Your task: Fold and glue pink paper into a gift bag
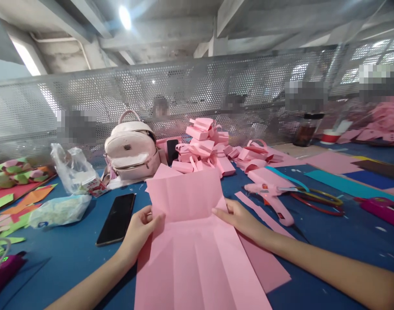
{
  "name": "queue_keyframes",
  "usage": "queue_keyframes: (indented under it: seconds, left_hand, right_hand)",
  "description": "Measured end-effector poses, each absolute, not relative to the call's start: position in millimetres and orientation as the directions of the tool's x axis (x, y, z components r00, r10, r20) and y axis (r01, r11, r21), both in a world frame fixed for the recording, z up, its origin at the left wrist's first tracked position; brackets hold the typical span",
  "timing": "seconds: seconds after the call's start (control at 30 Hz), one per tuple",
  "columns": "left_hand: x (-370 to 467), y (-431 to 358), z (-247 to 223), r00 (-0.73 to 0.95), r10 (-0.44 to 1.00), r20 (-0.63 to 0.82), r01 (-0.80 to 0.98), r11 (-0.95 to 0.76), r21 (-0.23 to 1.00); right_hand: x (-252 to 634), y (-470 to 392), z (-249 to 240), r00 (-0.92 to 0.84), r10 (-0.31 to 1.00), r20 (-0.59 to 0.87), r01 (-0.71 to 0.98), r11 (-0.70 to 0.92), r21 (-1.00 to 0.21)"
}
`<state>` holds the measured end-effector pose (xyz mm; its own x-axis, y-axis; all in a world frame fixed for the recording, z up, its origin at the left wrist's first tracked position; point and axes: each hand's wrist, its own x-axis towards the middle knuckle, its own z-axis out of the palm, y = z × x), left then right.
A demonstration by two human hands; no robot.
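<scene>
A large sheet of pink paper (200, 254) stretches toward me, creased lengthwise and across, with its far part tilted up. My left hand (142, 228) pinches its left edge near the cross crease, thumb on top. On the opposite edge, my right hand (237, 215) grips the sheet the same way, fingers behind it. More pink paper (264, 267) lies under the sheet on the right. A black phone (117, 218) rests left of my left hand. To the right of my right hand lies a pink glue gun (274, 198).
Folded pink paper pieces (206, 146) are heaped behind the sheet, beside a pale pink backpack (130, 150). Plastic bags (61, 211) and coloured paper scraps (29, 202) lie left. Rolls of tape-like rings (322, 204) and teal paper (348, 183) are right. A perforated metal screen (190, 82) stands behind.
</scene>
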<state>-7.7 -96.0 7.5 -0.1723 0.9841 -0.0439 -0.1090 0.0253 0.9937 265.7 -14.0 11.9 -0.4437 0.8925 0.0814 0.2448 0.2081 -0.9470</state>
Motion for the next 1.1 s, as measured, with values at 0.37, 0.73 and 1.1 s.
queue_keyframes:
  seconds: [0.37,0.73,1.1]
  left_hand:
    - [-9.8,-94.3,3.0,-0.166,0.986,-0.028,-0.081,0.015,0.997]
    - [-8.6,-100.4,8.9,0.000,0.993,-0.116,0.051,0.116,0.992]
    - [-15.6,-95.5,11.4,-0.017,0.994,-0.109,0.025,0.109,0.994]
  right_hand:
    - [267.2,-12.4,6.6,-0.490,0.869,0.069,0.218,0.198,-0.956]
    - [265.9,-15.2,10.0,-0.439,0.894,0.090,0.186,0.189,-0.964]
    - [269.3,-12.6,10.2,-0.502,0.854,0.134,0.137,0.232,-0.963]
